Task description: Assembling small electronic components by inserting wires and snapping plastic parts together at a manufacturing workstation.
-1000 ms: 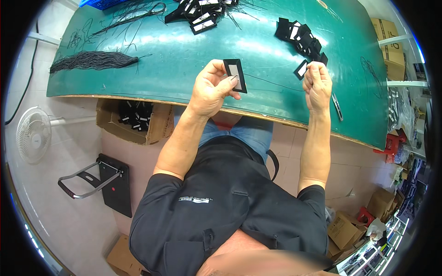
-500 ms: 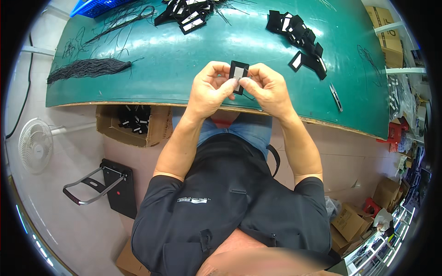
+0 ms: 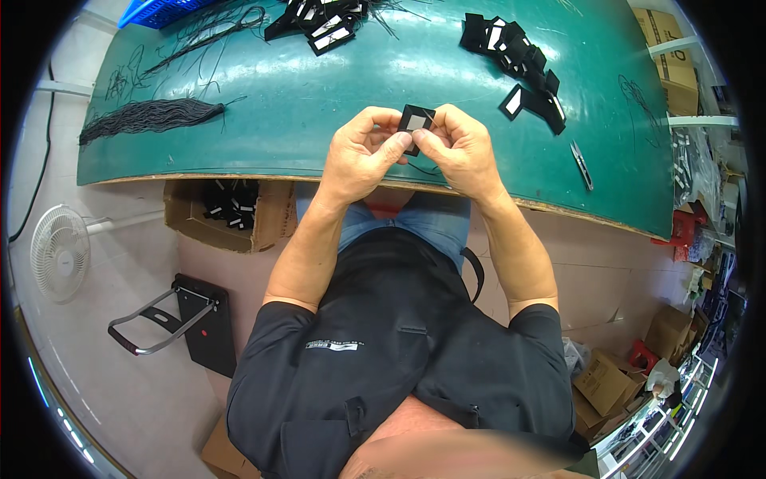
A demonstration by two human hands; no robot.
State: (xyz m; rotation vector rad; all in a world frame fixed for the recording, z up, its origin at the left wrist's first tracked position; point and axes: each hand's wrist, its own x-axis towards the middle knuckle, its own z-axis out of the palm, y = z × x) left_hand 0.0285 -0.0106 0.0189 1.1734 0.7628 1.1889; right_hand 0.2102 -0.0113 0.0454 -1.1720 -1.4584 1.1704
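Over the front edge of the green table [image 3: 271, 152], both hands grip one small black rectangular piece [image 3: 408, 112] with a pale panel on its face. My left hand [image 3: 361, 156] pinches its left side, thumb on the front. From the right, my right hand [image 3: 460, 152] pinches it too, thumb tip close beside the left one. The thumbs cover the panel's lower part. A thin dark cord [image 3: 423, 169] trails below the piece, between the hands; where it joins is hidden.
Black pieces [image 3: 523, 60] lie heaped at the back right, more [image 3: 331, 36] at the back middle. Thread snips [image 3: 582, 166] rest at right. A bundle of dark cords [image 3: 152, 120] lies at left, near a blue basket [image 3: 163, 9]. Below the table stands a carton [image 3: 271, 219].
The black piece has tilted slightly between my fingers, and my thumbs now cover more of its lower part. Both hands stay in nearly the same place.
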